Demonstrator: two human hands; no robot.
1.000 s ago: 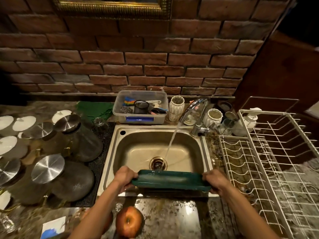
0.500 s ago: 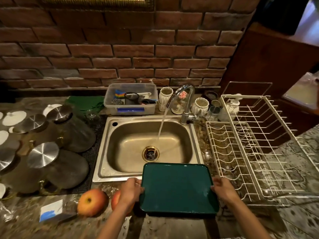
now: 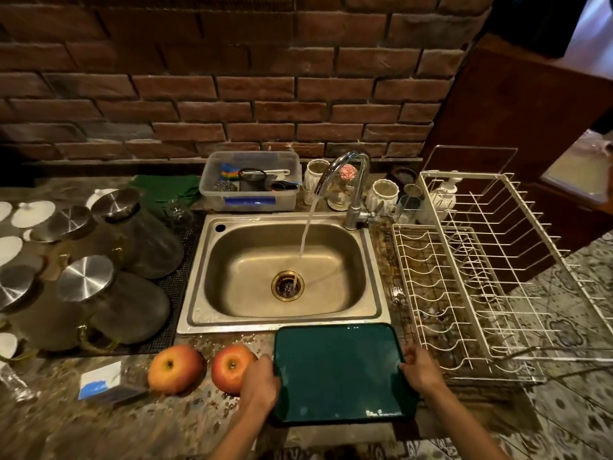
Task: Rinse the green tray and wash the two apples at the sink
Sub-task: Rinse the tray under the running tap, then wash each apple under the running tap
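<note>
The green tray (image 3: 338, 370) lies flat and wet on the counter just in front of the sink (image 3: 285, 270). My left hand (image 3: 260, 381) grips its left edge and my right hand (image 3: 419, 368) grips its right edge. Two red-yellow apples sit on the wet counter left of the tray: one (image 3: 175, 369) further left, the other (image 3: 230, 366) partly behind my left hand. Water runs from the tap (image 3: 348, 180) into the sink's bowl near the drain (image 3: 287, 284).
A white wire dish rack (image 3: 474, 270) stands right of the sink. Glass jars with steel lids (image 3: 109, 283) stand on a black mat to the left. A plastic tub (image 3: 248, 180) and white cups sit behind the sink. A small card (image 3: 101, 380) lies left of the apples.
The tray has come out of the sink, turned from edge-up to flat, and come down onto the counter in front. Both hands have stayed on its edges.
</note>
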